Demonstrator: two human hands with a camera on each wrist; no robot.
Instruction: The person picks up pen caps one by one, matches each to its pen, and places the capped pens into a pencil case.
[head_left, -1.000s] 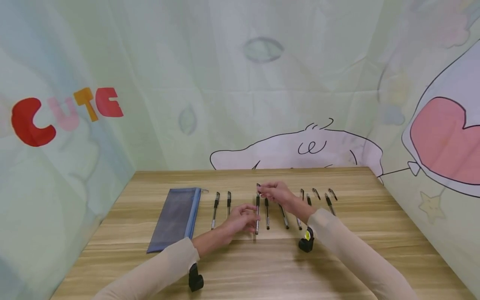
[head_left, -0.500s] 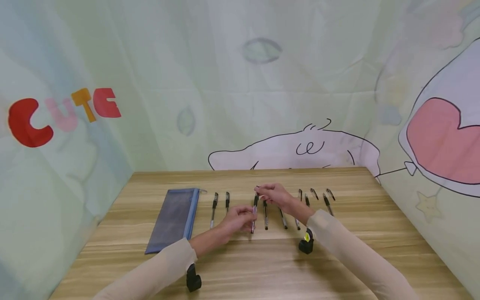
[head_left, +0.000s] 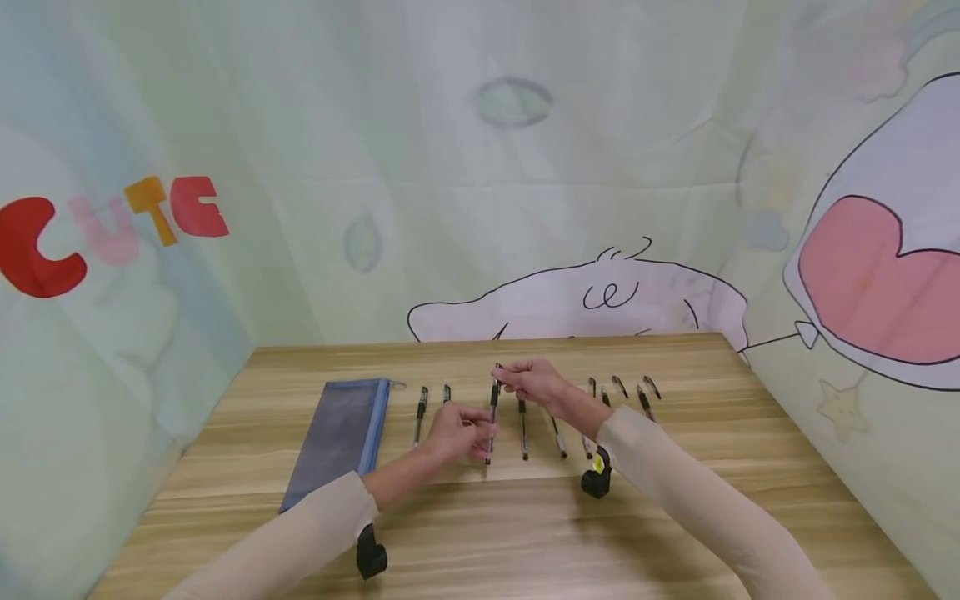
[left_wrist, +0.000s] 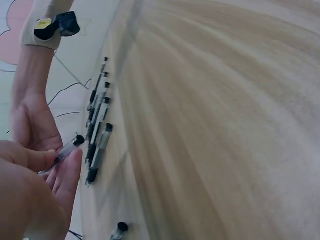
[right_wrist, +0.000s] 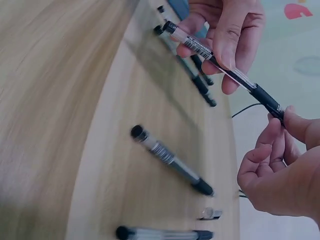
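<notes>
A clear-barrelled gel pen (head_left: pixel 492 402) with a black grip is held between both hands above the table. My left hand (head_left: pixel 457 432) pinches its barrel between thumb and fingers, as the right wrist view shows. At the pen's far, black end, the thumb and forefinger of my right hand (head_left: pixel 534 383) grip the cap, which they partly hide. Two similar pens, one of them a capped pen (head_left: pixel 422 404), lie left of my left hand. Beneath and beside my right arm lie several more, among them a nearer pen (right_wrist: pixel 170 160) with its tip pointing away.
A blue-grey mesh zip pouch (head_left: pixel 333 437) lies flat at the left of the wooden table (head_left: pixel 480 533). Several loose black pen caps, such as the rightmost cap (head_left: pixel 652 387), rest behind the pens at the right. A printed curtain (head_left: pixel 315 208) hangs behind the table.
Both hands, with the pen between them, have shifted slightly left in the head view, which itself has turned a little. The pen tilts slightly more than one second ago. Both grips stay the same.
</notes>
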